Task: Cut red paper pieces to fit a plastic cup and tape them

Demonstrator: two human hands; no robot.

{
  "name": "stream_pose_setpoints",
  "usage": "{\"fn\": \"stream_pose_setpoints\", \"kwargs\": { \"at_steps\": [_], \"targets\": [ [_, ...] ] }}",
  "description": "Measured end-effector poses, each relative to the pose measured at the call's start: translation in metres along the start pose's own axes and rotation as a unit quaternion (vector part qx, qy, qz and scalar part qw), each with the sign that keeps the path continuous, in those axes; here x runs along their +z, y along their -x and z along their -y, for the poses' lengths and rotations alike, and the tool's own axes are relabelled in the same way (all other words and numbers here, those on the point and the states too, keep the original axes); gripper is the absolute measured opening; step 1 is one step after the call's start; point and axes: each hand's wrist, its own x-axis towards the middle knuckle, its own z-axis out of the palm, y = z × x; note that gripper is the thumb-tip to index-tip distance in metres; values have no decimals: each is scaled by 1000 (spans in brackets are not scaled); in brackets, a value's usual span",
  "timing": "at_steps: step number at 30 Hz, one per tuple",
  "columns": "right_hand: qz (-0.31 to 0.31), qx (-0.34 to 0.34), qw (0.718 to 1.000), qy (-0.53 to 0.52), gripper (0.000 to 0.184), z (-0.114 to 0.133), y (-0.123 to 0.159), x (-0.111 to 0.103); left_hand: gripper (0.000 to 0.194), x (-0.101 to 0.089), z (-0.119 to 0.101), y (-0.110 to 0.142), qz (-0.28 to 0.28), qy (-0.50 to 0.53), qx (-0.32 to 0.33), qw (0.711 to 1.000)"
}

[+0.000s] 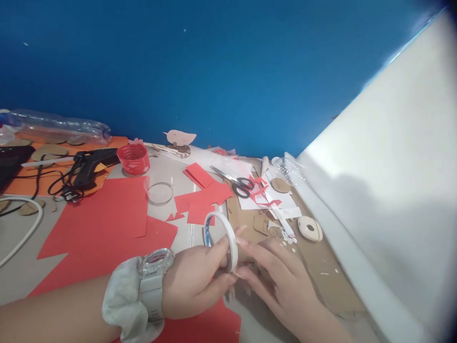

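Observation:
A narrow white roll of tape (232, 243), with blue print inside its ring, is held on edge in front of me. My left hand (194, 281) grips its near side between thumb and fingers; a watch and a pale scrunchie are on that wrist. From the right, my right hand (282, 281) has its thumb and forefinger against the tape's outer face, the other fingers loosely bent. Whether a tape end is lifted there, I cannot tell. Below and left of the hands lie large red paper sheets (103, 214). Small red paper pieces (205, 195) lie just behind the roll.
Black-handled scissors (243, 186) rest beyond the hands beside red scraps. On the right are cardboard (246, 219) and a white oval object (310, 228). A red cup (134, 159), clear plastic ring (159, 192), black glue gun (89, 169) and plastic bottle (60, 125) stand or lie leftward.

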Motion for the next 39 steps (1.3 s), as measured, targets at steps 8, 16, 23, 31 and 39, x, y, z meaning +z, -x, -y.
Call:
{"fn": "stream_pose_setpoints", "kwargs": {
  "at_steps": [8,16,23,31,39],
  "targets": [
    [29,56,994,-86,18,5,-1,1,59,-3,-5,-2,17,-36,-50,998],
    [36,80,992,-88,26,4,-1,4,58,-2,-2,-4,3,-46,-54,997],
    [58,93,988,-114,20,6,-1,4,59,-3,-1,-4,16,-51,-59,997],
    [48,84,992,-84,25,4,1,7,58,-3,-4,-5,25,-53,-68,996],
    [48,71,992,-93,15,6,0,3,57,-5,-6,-5,23,-79,-72,994]
  ]
}}
